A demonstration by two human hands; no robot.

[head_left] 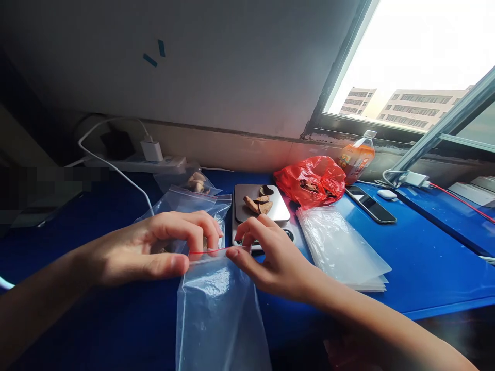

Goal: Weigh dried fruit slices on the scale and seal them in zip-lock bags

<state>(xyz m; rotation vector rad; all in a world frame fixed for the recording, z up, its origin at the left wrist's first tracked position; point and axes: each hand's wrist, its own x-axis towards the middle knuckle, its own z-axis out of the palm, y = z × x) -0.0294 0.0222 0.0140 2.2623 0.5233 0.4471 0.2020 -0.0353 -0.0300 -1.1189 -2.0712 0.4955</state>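
A clear zip bag (222, 314) with a red strip at its mouth hangs between my hands, and it looks flat. My left hand (170, 247) pinches the left end of the strip between thumb and fingers. At the right end, my right hand (266, 252) grips the same edge. Just behind the bag stands a kitchen scale (240, 200) with a metal plate, partly hidden by my right hand. Several brown dried pieces (258, 205) lie on the plate. Filled clear bags (185, 198) sit left of the scale, partly covered by my left hand.
Right of the scale lies a stack of clear bags (340, 247), with an open red plastic bag (309, 180) of brown pieces behind it. An orange drink bottle (359, 157), a phone (371, 203) and a white earbud case (386, 194) are farther right. A white cable (116, 167) crosses at left.
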